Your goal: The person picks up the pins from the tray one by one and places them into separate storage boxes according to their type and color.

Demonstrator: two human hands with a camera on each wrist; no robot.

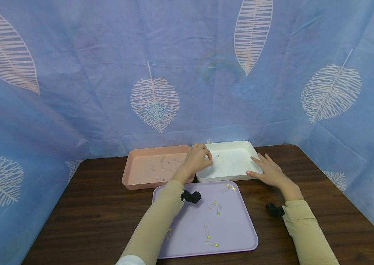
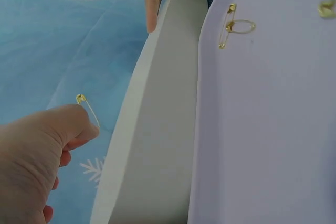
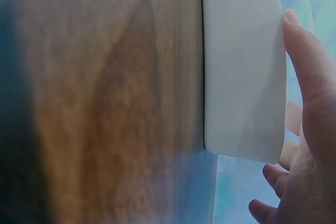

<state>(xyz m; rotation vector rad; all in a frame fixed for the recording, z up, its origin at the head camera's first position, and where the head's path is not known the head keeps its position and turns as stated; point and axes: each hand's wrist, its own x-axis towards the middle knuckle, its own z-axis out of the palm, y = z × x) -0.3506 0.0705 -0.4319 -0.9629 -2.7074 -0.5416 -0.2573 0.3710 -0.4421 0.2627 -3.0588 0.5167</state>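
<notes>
My left hand is over the left end of a white tray, its thumb and finger pinching a safety pin with a gold head. The pin sticks out above the fingertips. At the tray's right end is my right hand, fingers spread and nothing in its grasp. Its thumb touches the rim in the right wrist view, while the other fingers lie along the end wall. In front, a lavender tray bears several gold-headed safety pins, two of them overlapping near its far edge. My left forearm hides part of it.
A pink tray with several silver-looking safety pins stands left of the white one, close against it. All three trays rest on a dark wooden table. Behind the table hangs a blue leaf-patterned cloth.
</notes>
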